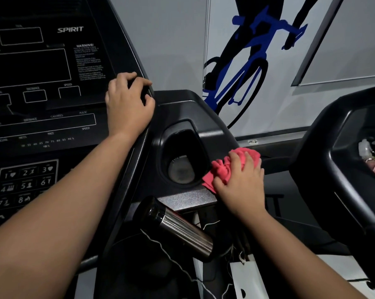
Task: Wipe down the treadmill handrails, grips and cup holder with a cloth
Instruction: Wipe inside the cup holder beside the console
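The right hand (242,186) is pressing a bunched-up soft red cloth (229,167) down beside the deep round black cup holder (195,147).

The cloth is lying on the black plastic shelf (188,199) of the treadmill, touching the right rim of the cup holder. The right hand is sitting on top, its fingers curling over the cloth and gripping it. Farther away on the left, the left hand (128,104) is holding the right edge of the big black screen panel (42,83), fingers curling round that edge. Nearer, below the shelf, a shiny silver metal bottle (182,229) with a black cap is lying tilted. On the far wall a blue bike picture (242,67) is showing.
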